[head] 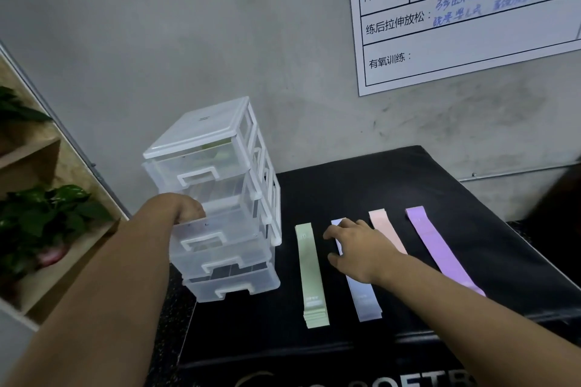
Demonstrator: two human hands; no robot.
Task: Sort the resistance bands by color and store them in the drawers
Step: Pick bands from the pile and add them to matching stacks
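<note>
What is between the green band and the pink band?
The blue band lies between the green band and the pink band, with the right hand resting on it. The head view shows this.

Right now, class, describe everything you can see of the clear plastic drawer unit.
The drawer unit is a small tower of see-through plastic with a white lid and frame. It stands upright at the left edge of the black mat. It seems to hold five stacked drawers, each with a white loop handle. The middle drawer is pulled out, and the left hand curls over its front rim. Something pale green shows inside the top drawer.
</note>
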